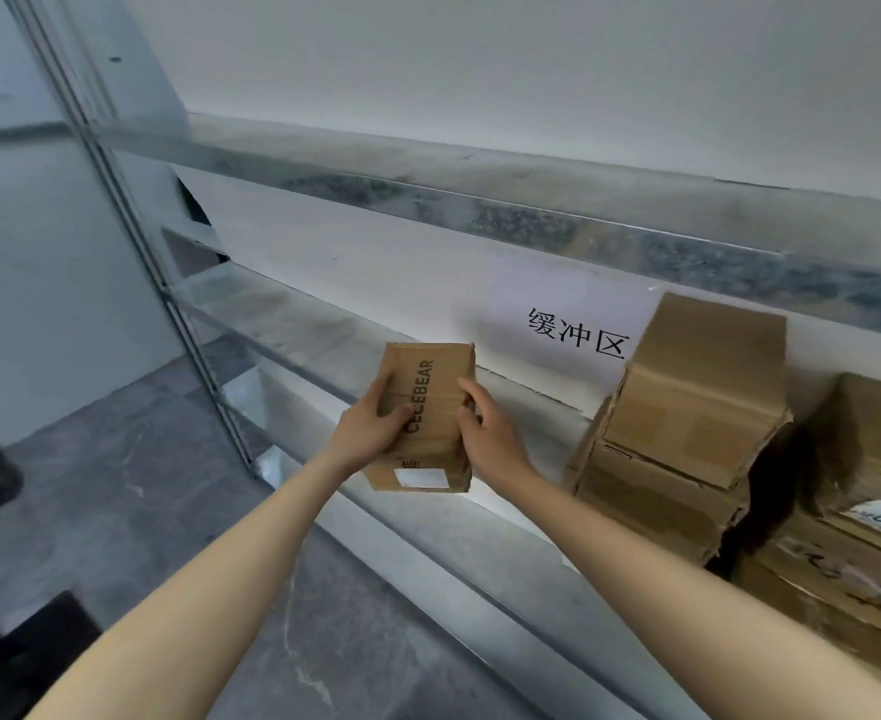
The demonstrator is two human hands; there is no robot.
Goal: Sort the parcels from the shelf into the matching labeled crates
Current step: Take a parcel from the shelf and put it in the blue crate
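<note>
Both hands grip a small brown cardboard parcel printed with black lettering, lifted in front of the grey metal shelf. The left hand curls round its left side, thumb across the front; the right hand clasps its right edge. A white label sits near the parcel's lower end, its print too blurred to read. Stacked brown cardboard boxes rest on the shelf to the right, below a white paper sign with black characters.
</note>
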